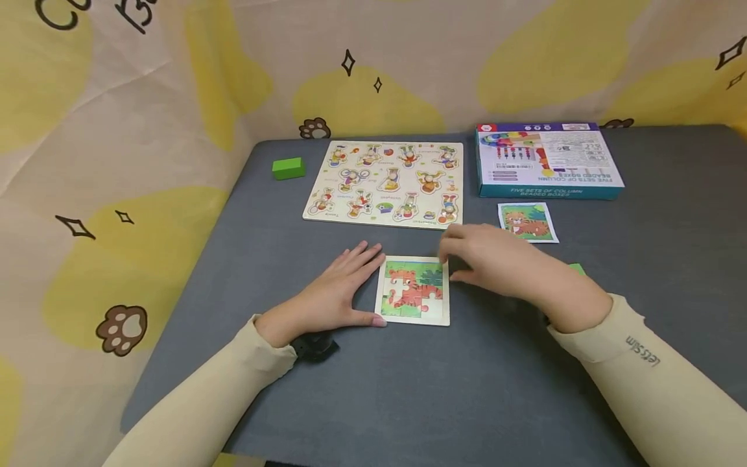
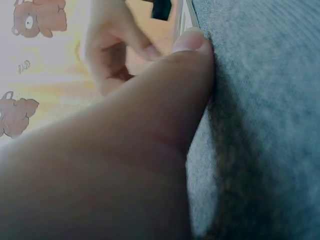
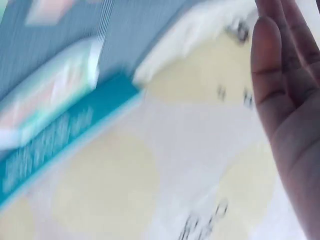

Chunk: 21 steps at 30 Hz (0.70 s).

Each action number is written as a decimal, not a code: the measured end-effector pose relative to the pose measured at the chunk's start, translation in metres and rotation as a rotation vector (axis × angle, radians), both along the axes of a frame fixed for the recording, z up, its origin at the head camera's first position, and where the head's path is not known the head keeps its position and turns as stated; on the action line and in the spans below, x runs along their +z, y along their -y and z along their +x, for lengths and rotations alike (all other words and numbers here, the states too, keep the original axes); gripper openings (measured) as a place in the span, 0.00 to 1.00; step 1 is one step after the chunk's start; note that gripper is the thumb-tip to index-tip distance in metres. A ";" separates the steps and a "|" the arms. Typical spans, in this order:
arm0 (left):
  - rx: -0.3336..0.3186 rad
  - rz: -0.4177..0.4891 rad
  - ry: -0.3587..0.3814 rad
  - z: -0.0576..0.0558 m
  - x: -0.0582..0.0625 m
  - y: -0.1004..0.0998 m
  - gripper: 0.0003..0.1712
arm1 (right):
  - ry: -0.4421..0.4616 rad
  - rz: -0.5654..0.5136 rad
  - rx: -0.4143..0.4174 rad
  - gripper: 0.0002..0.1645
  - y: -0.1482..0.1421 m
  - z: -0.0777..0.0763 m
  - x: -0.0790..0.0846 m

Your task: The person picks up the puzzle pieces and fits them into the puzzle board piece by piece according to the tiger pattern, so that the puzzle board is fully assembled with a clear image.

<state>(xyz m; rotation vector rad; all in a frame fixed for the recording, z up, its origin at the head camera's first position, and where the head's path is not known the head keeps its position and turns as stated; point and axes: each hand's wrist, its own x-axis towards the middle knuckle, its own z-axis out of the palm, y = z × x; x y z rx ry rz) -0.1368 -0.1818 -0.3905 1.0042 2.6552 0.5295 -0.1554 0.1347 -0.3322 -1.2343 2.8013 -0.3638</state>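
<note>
A small square jigsaw puzzle (image 1: 412,292) with a tiger picture lies in a pale frame on the table; white bare patches show among its pieces. My left hand (image 1: 335,292) rests at its left side, fingers spread, with the thumb (image 2: 189,42) at the near left corner of the frame. Over the puzzle's far right corner bends my right hand (image 1: 496,259), its fingertips at the frame's edge and its thumb apart from them. No piece is visible between those fingers. In the blurred right wrist view, the palm and thumb (image 3: 267,55) show.
Behind the puzzle lies a wooden board (image 1: 382,185) with printed figures. A green block (image 1: 288,168) sits left of it. At the back right are a boxed toy (image 1: 548,162) and a tiger picture card (image 1: 528,222). Something green (image 1: 576,268) is partly hidden by the right wrist.
</note>
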 end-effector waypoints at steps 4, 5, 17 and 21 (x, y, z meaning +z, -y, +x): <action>-0.008 0.012 -0.007 0.001 0.000 0.000 0.65 | 0.096 0.145 -0.188 0.20 -0.028 -0.005 0.019; -0.005 0.013 -0.005 0.001 0.000 0.000 0.65 | 0.135 0.183 -0.216 0.20 -0.034 -0.006 0.022; 0.003 0.004 -0.002 0.002 0.002 0.000 0.65 | 0.382 0.315 -0.299 0.23 -0.056 -0.016 0.014; 0.000 0.005 -0.005 0.002 0.001 -0.001 0.65 | 0.395 0.286 -0.293 0.19 -0.060 -0.018 0.011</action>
